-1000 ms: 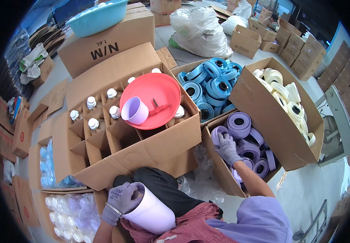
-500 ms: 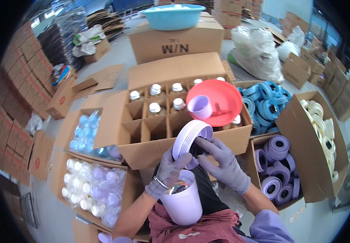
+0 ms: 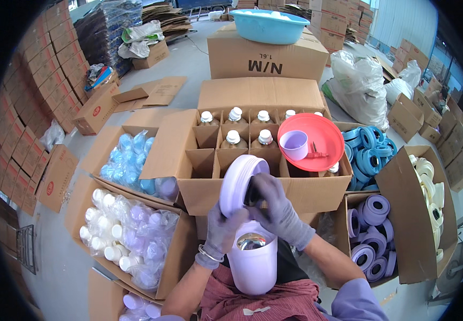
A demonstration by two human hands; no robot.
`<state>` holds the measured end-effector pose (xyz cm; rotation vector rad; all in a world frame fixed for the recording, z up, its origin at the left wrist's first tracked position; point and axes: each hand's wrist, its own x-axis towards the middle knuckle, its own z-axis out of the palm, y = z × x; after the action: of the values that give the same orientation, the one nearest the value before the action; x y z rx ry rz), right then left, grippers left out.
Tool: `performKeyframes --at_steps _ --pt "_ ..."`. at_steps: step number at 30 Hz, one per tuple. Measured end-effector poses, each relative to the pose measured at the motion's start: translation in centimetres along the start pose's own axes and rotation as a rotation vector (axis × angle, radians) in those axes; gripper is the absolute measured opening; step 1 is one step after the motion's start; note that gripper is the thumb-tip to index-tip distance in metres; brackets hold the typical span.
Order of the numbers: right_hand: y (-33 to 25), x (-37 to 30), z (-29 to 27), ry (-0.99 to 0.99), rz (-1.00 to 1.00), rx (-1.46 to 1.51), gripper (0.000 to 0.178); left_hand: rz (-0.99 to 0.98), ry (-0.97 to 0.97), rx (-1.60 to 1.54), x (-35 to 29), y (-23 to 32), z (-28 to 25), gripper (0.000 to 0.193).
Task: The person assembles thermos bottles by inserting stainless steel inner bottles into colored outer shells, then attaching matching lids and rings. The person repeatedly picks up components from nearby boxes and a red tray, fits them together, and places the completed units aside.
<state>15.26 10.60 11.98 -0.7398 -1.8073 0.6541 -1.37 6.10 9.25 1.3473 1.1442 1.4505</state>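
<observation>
A lilac plastic collar with a threaded rim [image 3: 235, 184] is tilted up on its side, gripped by my left hand [image 3: 218, 235]. My gloved right hand [image 3: 282, 211] has its fingers bent into the collar's opening at a dark part; what they pinch there is hidden. Just below both hands, a lilac cylindrical container [image 3: 253, 267] stands between my legs, a shiny silvery rounded piece [image 3: 251, 242] showing inside its mouth. Both hands wear thin grey-purple gloves.
Ahead is a divided carton [image 3: 242, 195] with several white-capped bottles. A red round tray [image 3: 325, 140] on it bears a lilac cup [image 3: 294, 145]. Boxes of lilac collars [image 3: 375, 208], blue collars [image 3: 368, 137] and cream parts [image 3: 436, 216] stand right; bagged white and lilac pieces [image 3: 127, 230] lie left.
My view has shifted, so the scene sits farther right. The collar is now turned more edge-on, and my right hand's fingers have moved within its opening.
</observation>
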Motion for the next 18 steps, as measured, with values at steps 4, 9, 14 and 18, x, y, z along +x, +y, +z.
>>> performKeyframes --at_steps 4,9,14,18 --pt "5.8 -0.9 -0.6 -0.298 0.007 0.030 0.046 0.666 -0.135 0.569 1.5 0.8 0.3 0.075" --pt "4.6 -1.3 -2.7 -0.288 0.954 0.881 0.038 0.340 -0.306 0.230 1.8 -0.7 -2.4 0.072" --pt "6.0 -3.2 -5.0 -0.376 0.889 0.307 0.042 0.303 -0.612 0.399 0.6 -3.7 -5.8 0.072" --pt "5.6 -5.8 -2.2 -0.306 0.648 0.326 0.041 0.245 -0.744 0.392 0.6 -4.2 -4.5 0.072"
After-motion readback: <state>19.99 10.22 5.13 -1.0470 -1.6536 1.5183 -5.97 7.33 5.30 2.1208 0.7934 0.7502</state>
